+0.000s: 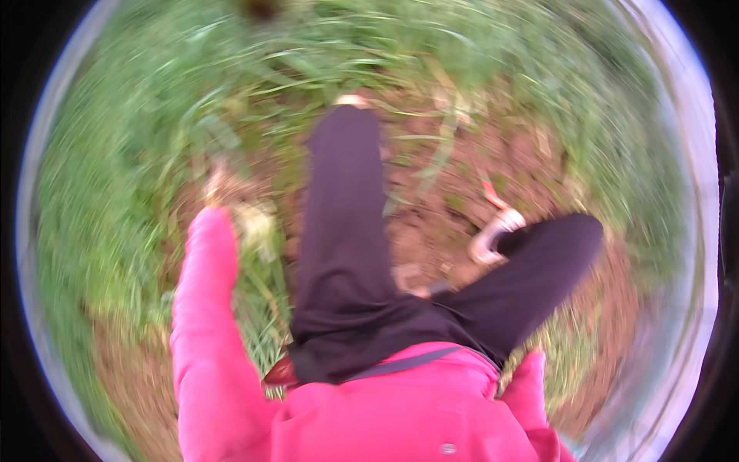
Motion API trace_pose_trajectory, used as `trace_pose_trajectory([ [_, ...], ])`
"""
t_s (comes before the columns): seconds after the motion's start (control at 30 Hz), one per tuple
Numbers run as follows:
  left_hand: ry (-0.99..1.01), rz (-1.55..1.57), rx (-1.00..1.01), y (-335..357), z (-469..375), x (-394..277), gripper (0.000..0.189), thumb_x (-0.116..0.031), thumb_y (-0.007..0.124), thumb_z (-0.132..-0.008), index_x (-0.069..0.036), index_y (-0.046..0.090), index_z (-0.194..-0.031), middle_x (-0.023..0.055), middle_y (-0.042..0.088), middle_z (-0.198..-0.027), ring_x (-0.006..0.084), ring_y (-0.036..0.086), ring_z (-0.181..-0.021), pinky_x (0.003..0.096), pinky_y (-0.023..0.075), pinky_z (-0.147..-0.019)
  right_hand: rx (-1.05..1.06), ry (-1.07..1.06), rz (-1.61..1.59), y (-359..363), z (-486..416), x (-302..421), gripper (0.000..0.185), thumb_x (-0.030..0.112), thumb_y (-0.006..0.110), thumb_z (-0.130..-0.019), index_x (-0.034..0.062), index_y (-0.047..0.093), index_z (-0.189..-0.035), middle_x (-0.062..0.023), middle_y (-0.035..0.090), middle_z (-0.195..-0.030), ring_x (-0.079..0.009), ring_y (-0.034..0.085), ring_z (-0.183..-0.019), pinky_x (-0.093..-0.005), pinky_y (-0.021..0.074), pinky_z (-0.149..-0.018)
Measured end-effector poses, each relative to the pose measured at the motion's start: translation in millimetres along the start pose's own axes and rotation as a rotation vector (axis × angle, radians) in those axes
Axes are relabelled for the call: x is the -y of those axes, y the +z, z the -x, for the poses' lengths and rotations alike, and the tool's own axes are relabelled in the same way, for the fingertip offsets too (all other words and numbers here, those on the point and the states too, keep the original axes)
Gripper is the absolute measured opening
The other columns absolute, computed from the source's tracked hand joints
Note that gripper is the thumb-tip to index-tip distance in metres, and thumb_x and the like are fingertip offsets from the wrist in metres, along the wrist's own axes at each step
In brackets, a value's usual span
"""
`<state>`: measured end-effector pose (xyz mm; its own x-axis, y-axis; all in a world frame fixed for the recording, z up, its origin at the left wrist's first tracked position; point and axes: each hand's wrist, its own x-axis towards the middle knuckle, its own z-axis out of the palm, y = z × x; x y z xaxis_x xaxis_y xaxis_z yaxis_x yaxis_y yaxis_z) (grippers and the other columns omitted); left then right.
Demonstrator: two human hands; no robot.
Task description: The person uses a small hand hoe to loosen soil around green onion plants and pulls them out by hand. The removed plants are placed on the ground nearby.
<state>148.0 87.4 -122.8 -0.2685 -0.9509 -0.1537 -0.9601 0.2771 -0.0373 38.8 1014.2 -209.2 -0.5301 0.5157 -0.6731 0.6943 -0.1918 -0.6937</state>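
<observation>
My left hand (219, 186) is at the left, beyond the end of the pink sleeve, low among green leaves. It is strongly blurred, so its fingers and grip cannot be made out. Just right of it is a pale, blurred clump (254, 226) with green leaves trailing below it. The right sleeve (532, 378) points down beside my hip, and my right hand does not show. Between my dark-trousered legs, a narrow orange-red object (492, 193) lies on the brown soil (427, 231), touching or close to a pale, curved object (491, 238) by the bent leg.
Long-leaved green plants (133, 150) stand thickly at the left, ahead and at the right. More bare soil (612, 312) shows at the right. A whitish sheet-like edge (693, 231) curves along the right rim. A small red item (282, 372) is beside my left hip.
</observation>
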Motion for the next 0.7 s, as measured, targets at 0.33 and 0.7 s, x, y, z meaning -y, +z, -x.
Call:
trace_pose_trajectory([
  [0.33,-0.117,-0.026,-0.218,26.5,-11.5,5.2,0.056,-0.034,0.063,-0.082,-0.010,0.052,-0.131,0.0126,0.056,-0.126,0.0228,0.050,-0.118,0.0358,0.0424,-0.097,-0.274,0.023,-0.348,-38.7,15.4,-50.3,0.038,0.051,0.053,-0.089,0.0128,0.056,-0.083,-0.0050,0.052,-0.072,-0.0214,0.045,-0.063,-0.0406,0.0379,-0.057],
  [0.7,-0.150,-0.034,-0.532,-9.9,-3.5,19.6,0.075,-0.050,0.068,-0.076,-0.010,0.047,-0.136,0.0145,0.048,-0.136,0.0267,0.043,-0.128,0.0406,0.0384,-0.104,-0.646,-0.145,-0.559,-96.7,-25.8,13.8,0.041,0.041,0.065,-0.084,0.0110,0.057,-0.111,-0.0085,0.060,-0.088,-0.0218,0.057,-0.079,-0.0400,0.0480,-0.069],
])
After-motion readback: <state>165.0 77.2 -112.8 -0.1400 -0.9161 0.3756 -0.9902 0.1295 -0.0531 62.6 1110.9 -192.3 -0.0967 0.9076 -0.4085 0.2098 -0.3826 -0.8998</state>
